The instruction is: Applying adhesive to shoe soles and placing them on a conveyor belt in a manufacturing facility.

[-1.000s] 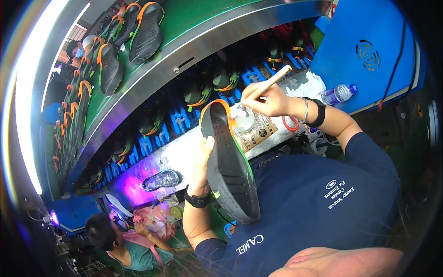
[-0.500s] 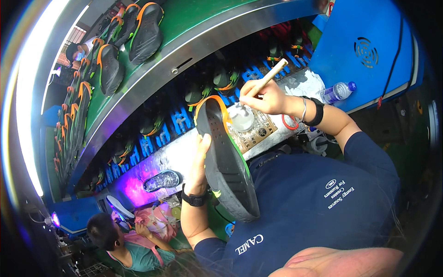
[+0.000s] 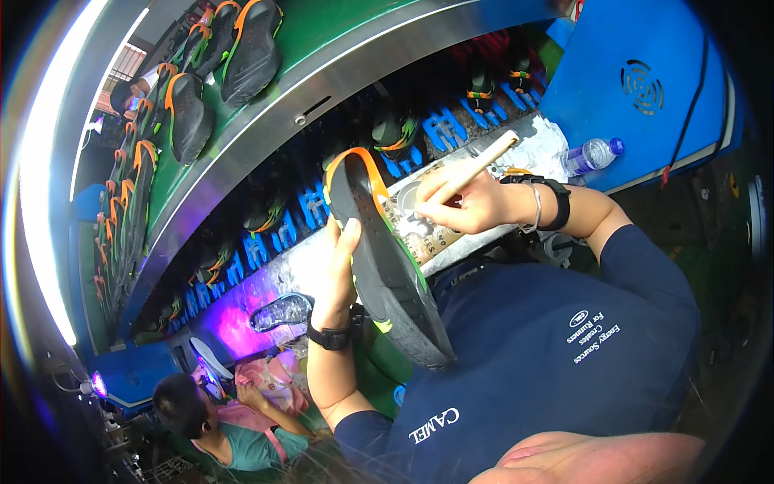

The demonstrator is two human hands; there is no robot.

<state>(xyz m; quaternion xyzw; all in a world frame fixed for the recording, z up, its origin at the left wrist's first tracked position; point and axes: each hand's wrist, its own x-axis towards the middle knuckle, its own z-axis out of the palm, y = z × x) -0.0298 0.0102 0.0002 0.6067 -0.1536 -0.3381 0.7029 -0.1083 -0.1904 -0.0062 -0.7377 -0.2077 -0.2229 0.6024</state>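
Observation:
My left hand [image 3: 342, 270] grips a black shoe sole [image 3: 380, 254] by its left side, thumb over the edge. Orange trim runs round the sole's upper end and bright green along its sides; the sole stands tilted in front of my chest. Closed round the pale handle of a brush [image 3: 501, 148], my right hand [image 3: 474, 202] is just right of the sole. The white-coated brush tip [image 3: 414, 225] is close to the sole's right edge; whether they touch I cannot tell. Behind my right fingers, a bowl [image 3: 405, 196] is partly hidden, standing on brown printed cardboard [image 3: 442, 244].
Blue racks [image 3: 314, 208] carry more soles along the bench's far side. Above them runs a metal-edged green shelf [image 3: 322, 40] with several soles. A capped bottle [image 3: 592, 156] lies at right by a blue machine. Another dark sole [image 3: 280, 313] and a seated person [image 3: 242, 436] are at lower left.
The brush has come out of the bowl and moved down toward the sole with my right hand. The sole and my left hand have shifted slightly up and left.

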